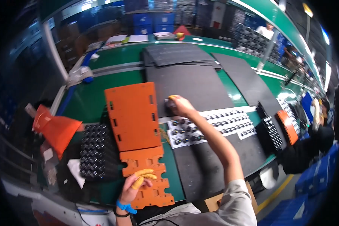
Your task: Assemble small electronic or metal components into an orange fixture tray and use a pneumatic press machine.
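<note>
My left hand, with yellow finger covers and a blue wristband, hovers at the lower orange slotted board. Its thumb and fingers are apart, and nothing shows between them. A taller orange board with slots stands tilted just beyond. My right hand reaches over the dark mat. Its fingers curl round something dark, which is partly hidden and blurred. Below my right forearm lies a white sheet bearing rows of black round parts. A black tray with rows of glossy round parts sits left of the orange boards.
Stacked dark flat sheets lie at the back of the green bench. An orange bag hangs at the left edge. Rightward are another black tray, an orange board and a co-worker's arm. Blue bins stand at lower right.
</note>
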Available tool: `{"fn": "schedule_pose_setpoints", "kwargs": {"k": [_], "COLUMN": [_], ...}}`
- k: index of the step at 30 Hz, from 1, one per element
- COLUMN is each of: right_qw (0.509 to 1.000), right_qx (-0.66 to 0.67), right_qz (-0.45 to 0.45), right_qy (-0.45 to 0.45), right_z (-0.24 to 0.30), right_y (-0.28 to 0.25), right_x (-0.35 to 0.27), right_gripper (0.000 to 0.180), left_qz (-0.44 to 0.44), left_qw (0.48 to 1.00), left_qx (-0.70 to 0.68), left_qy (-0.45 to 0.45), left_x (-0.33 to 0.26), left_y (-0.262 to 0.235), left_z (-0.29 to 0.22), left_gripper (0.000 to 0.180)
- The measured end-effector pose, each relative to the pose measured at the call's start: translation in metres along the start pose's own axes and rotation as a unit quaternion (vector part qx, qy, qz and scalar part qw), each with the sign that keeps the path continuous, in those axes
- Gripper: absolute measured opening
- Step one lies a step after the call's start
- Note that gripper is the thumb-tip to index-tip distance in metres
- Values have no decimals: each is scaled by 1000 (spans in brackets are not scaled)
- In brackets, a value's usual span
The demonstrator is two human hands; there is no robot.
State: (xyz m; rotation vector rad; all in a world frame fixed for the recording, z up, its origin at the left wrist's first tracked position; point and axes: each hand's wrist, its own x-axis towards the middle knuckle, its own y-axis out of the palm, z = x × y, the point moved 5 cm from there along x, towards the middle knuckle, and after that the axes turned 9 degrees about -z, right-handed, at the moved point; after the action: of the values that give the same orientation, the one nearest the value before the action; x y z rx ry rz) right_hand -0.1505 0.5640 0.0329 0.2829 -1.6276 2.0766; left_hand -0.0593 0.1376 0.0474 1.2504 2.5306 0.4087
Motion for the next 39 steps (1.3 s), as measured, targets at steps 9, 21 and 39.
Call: {"fn": "schedule_pose_setpoints", "kwargs": {"k": [9, 21, 39], "right_qw": [995, 891, 909], "right_qx": [57, 364, 197], "right_qz": [-72, -255, -68], "right_qy": [30, 90, -360], "right_z": [-2, 62, 314], "right_y": [7, -44, -150], "right_x": [12, 6, -188], "right_gripper": [42, 47, 56], "left_qz": [-23, -25, 37], "left_qw": [1000, 999, 933], "left_qx": [-1, 26, -358], "left_qy": [14, 27, 32], "left_x": [2, 1, -9], "left_y": [-3, 1, 39], "left_z": [7, 3, 3], "left_gripper": [51, 55, 48]}}
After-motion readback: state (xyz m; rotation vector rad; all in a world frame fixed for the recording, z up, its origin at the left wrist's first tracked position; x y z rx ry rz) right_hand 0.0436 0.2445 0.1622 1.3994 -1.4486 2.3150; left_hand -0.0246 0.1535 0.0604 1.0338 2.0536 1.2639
